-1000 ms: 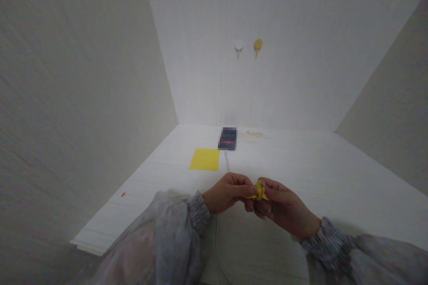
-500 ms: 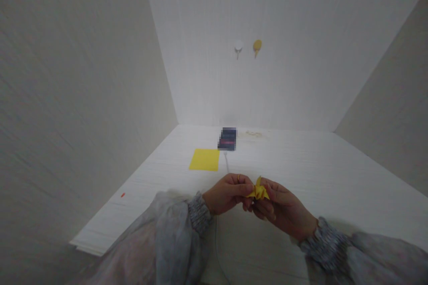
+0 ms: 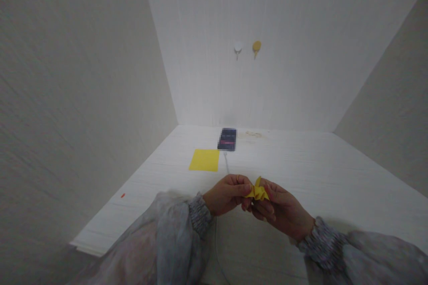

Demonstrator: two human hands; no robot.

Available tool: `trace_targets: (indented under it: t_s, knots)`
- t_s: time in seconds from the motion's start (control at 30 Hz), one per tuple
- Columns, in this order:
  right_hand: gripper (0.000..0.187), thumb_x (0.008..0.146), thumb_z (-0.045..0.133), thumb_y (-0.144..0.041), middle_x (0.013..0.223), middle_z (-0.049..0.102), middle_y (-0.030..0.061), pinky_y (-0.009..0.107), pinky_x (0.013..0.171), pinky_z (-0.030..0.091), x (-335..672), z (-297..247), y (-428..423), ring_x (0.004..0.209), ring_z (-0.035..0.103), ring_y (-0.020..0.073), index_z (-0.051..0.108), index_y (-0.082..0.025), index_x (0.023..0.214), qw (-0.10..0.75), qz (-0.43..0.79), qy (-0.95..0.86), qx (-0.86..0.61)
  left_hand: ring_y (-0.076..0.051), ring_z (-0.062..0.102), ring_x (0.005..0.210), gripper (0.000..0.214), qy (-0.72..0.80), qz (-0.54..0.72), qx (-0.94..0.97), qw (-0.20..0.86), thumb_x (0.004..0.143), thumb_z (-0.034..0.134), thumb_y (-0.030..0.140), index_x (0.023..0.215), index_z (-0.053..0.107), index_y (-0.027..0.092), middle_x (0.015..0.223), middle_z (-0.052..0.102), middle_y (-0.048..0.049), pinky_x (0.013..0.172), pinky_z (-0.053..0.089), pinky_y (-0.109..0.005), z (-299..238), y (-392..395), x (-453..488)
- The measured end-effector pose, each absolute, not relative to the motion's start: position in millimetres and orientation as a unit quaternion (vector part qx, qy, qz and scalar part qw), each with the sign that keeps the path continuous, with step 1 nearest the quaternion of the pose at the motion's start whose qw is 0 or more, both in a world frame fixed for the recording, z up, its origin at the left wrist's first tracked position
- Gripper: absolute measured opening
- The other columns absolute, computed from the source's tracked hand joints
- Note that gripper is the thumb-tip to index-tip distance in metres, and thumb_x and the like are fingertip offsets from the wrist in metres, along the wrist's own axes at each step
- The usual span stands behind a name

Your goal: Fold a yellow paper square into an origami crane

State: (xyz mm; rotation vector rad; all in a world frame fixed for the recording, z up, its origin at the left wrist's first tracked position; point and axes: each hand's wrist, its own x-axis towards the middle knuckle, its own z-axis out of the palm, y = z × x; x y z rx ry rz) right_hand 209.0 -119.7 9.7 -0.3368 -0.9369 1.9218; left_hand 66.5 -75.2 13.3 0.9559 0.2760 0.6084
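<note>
A small piece of folded yellow paper (image 3: 258,193) is held between my two hands above the white table. My left hand (image 3: 229,193) pinches its left side between thumb and fingers. On the other side, my right hand (image 3: 284,205) grips it, with the thumb on the front and curled fingers beneath. One narrow point of the paper sticks up between the hands. Parts of the folds are covered by my fingertips. Beyond my left hand, a flat yellow paper square (image 3: 204,160) lies on the table.
A dark, pixelated phone-like device (image 3: 228,139) lies near the back wall, with a pale cable (image 3: 216,240) running toward me under my left arm. A small red mark (image 3: 123,195) is at the table's left. Two hooks, one white (image 3: 237,48) and one yellow (image 3: 256,46), hang on the wall.
The folded paper has shifted very slightly to the left, and its folds look a little more spread. Both hands keep their hold on it.
</note>
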Motion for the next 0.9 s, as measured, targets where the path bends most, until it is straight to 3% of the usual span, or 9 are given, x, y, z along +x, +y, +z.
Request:
trace_targets:
  t_s: [0.33, 0.9]
  knots:
    - [0.023, 0.074, 0.051, -0.033, 0.046, 0.04, -0.0037, 0.024, 0.047, 0.032, 209.6, 16.9, -117.8, 0.042, 0.038, 0.0084, 0.05, -0.015, 0.059, 0.468, 0.792, -0.359, -0.155, -0.008, 0.053, 0.043, 0.019, 0.095, 0.277, 0.452, 0.842, 0.064, 0.063, 0.024, 0.067, 0.054, 0.007, 0.052, 0.058, -0.0023, 0.043, 0.041, -0.019, 12.0, -74.9, 64.6]
    - [0.024, 0.075, 0.05, -0.033, 0.043, 0.041, -0.0049, 0.023, 0.045, 0.032, 209.8, 13.9, -117.5, 0.037, 0.035, 0.0063, 0.049, -0.015, 0.06, 0.482, 0.782, -0.365, -0.152, -0.008, 0.052, 0.039, 0.033, 0.092, 0.283, 0.456, 0.839, 0.058, 0.066, 0.037, 0.059, 0.048, 0.009, 0.046, 0.055, -0.0005, 0.035, 0.037, -0.015, 10.5, -74.1, 65.7]
